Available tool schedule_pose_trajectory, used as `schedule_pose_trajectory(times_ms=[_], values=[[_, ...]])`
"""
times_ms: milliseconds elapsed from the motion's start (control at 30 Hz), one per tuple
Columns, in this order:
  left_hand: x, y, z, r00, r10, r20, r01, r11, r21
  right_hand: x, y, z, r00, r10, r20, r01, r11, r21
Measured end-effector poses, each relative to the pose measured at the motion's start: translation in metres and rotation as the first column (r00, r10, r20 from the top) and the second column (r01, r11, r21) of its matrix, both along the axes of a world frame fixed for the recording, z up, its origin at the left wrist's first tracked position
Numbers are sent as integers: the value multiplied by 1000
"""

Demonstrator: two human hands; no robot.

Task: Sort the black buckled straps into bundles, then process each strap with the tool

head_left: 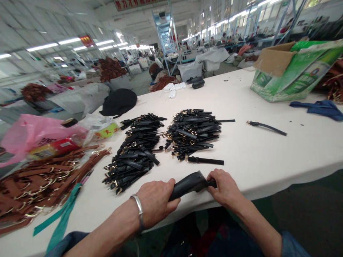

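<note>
My left hand (pixel 157 201), with a silver bracelet at the wrist, is closed around one end of a wide black strap piece (pixel 189 184) near the table's front edge. At its other end, my right hand (pixel 223 185) pinches a narrower black part. Beyond my hands lie two heaps of black buckled straps, a left heap (pixel 136 150) and a right heap (pixel 194 130). A single black strap (pixel 205 160) rests just in front of the right heap. Another single strap (pixel 268 127) lies farther right.
Brown straps (pixel 40 182), teal strips (pixel 64 217) and a pink bag (pixel 40 134) cover the left side. A black cap (pixel 119 101) sits at the far edge. A green box (pixel 284 82) and blue cloth (pixel 321 107) are on the right of the table (pixel 241 157).
</note>
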State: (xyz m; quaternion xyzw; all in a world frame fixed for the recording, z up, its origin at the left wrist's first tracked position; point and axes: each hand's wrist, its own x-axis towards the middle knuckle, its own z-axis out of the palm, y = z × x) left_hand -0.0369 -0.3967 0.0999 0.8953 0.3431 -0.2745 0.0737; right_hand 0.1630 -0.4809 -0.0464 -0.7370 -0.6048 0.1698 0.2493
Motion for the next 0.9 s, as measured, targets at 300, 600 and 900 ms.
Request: schedule_pose_trajectory(times_ms=[300, 600, 900], values=[[-10, -6, 3, 1000, -19, -15, 20, 999, 44, 4, 2, -2, 999, 9, -38, -9, 1000, 0], [-5, 1, -13, 995, 55, 84, -60, 996, 67, 5, 2, 0, 996, -24, -89, 22, 999, -30], [-28, 12, -3, 991, 61, 118, -66, 997, 38, 2, 2, 6, 999, -22, -34, 20, 998, -61]])
